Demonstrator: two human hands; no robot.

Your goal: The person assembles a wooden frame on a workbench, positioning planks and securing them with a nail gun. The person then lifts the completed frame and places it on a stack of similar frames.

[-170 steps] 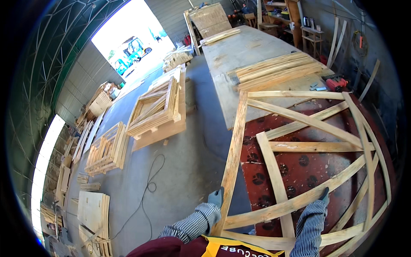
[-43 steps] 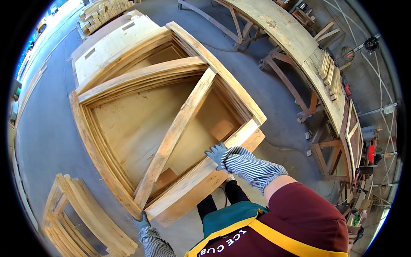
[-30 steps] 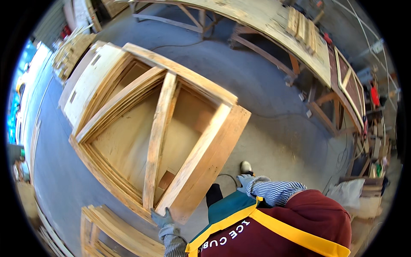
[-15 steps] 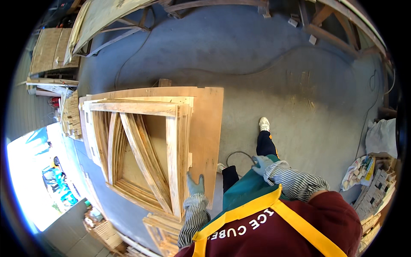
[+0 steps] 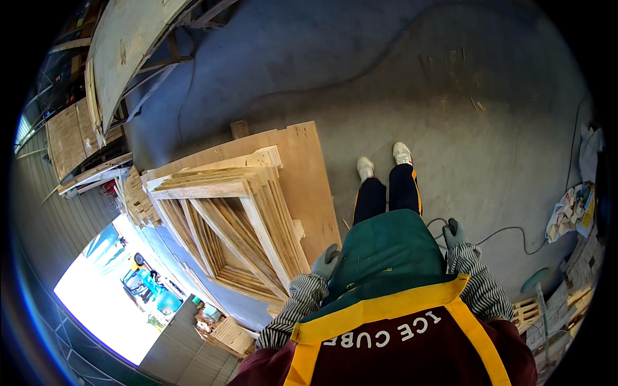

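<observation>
My left hand (image 5: 326,261), in a grey glove with a striped sleeve above it, hangs by my left hip. Its fingers are loosely bent and apart, with nothing seen in them. Nearest to it is a stack of wooden frames (image 5: 264,225) with slanted braces inside, lying on a large plywood sheet (image 5: 305,168); the hand stands apart from both. My right hand (image 5: 454,232), gloved alike, hangs beside my right hip over the floor. Its fingers are partly spread and hold nothing visible. A green apron (image 5: 393,248) with yellow trim covers my front.
A long panel-topped table (image 5: 129,51) stands at the far left. Dark cables (image 5: 335,82) cross the grey floor. A bag of wood offcuts (image 5: 570,209) and stacked timber lie at the right. A bright doorway shows a blue vehicle (image 5: 149,286) outside.
My view has turned, and the frame stack sits lower and more tilted. Both hands have come to my sides; the right has left the apron's front. My feet are now nearly side by side.
</observation>
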